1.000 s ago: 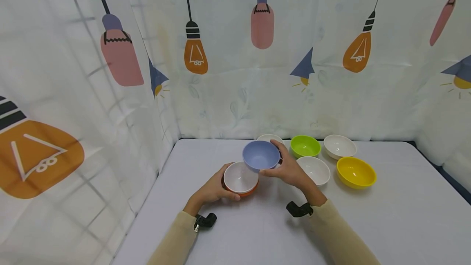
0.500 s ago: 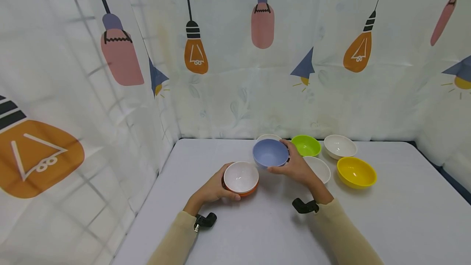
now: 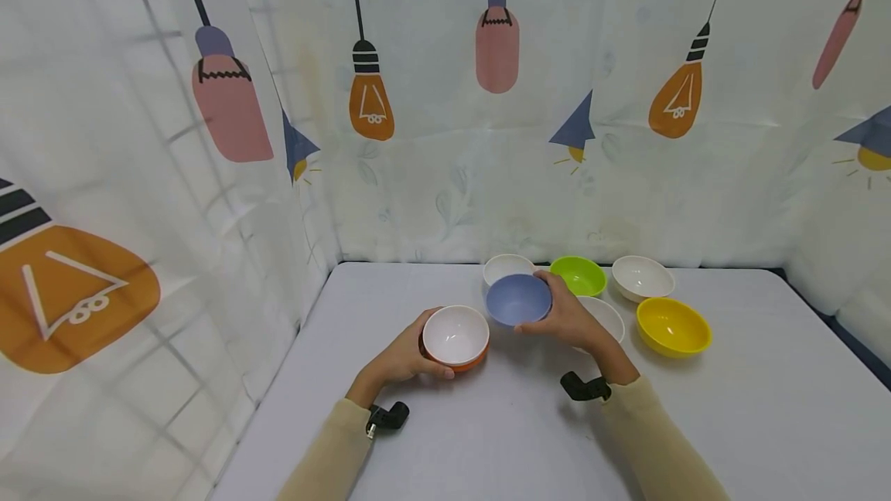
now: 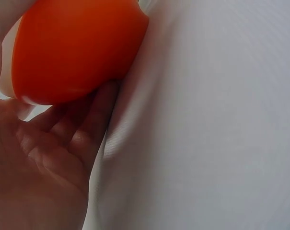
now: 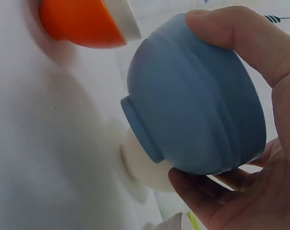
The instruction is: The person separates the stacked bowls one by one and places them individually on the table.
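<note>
My left hand (image 3: 407, 354) grips an orange bowl (image 4: 80, 50) from its left side, fingers and thumb round the wall. A white bowl (image 3: 455, 335) sits inside that orange one, its rim standing above the orange edge. My right hand (image 3: 567, 319) pinches a blue bowl (image 3: 518, 301) by its right side, thumb at the front and fingers behind. In the right wrist view, the blue bowl's foot ring (image 5: 141, 129) hangs over the table. It is up and to the right of the nested pair, apart from it.
Behind the blue bowl stands another white bowl (image 3: 506, 265). To the right are a green bowl (image 3: 579, 277), a white bowl (image 3: 643, 278), a yellow bowl (image 3: 674, 327) and a white bowl (image 3: 607, 315) partly hidden by my right hand. A patterned curtain (image 3: 431, 192) borders the white table (image 3: 473, 447).
My right hand has carried the blue bowl rightward, away from the nested white and orange bowls, and it now sits slightly lower in view. My left hand stays put.
</note>
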{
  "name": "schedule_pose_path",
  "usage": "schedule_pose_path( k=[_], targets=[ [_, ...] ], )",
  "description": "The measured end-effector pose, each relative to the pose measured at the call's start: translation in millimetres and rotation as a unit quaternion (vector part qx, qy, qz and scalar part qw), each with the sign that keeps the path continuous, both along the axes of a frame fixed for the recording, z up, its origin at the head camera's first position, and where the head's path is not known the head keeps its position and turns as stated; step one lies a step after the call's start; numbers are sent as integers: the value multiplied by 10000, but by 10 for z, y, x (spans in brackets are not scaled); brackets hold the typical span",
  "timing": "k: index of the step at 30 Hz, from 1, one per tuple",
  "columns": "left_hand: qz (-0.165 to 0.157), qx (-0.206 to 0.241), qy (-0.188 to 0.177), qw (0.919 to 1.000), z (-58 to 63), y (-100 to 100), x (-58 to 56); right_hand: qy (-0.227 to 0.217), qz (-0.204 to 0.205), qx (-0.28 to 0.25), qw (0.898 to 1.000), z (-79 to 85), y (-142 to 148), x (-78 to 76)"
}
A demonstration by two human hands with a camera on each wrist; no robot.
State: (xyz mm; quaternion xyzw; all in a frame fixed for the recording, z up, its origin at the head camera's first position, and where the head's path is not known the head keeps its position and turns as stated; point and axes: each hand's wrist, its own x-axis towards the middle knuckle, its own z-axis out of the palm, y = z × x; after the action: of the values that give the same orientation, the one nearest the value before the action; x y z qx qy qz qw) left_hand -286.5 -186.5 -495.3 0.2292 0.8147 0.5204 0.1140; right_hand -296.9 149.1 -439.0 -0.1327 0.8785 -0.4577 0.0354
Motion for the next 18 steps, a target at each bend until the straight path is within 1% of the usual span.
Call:
schedule_pose_path(
  k=[4, 11, 18],
  targets=[
    [54, -85, -11, 9999, 20, -1, 3, -1, 73, 102, 9999, -8, 21, -11],
    [10, -86, 95, 9999, 51, -35, -1, -8, 287, 272, 9992, -49, 35, -34],
    [65, -27, 43, 10000, 45, -66, -8, 155, 606, 383, 9973, -107, 25, -33]
  ],
)
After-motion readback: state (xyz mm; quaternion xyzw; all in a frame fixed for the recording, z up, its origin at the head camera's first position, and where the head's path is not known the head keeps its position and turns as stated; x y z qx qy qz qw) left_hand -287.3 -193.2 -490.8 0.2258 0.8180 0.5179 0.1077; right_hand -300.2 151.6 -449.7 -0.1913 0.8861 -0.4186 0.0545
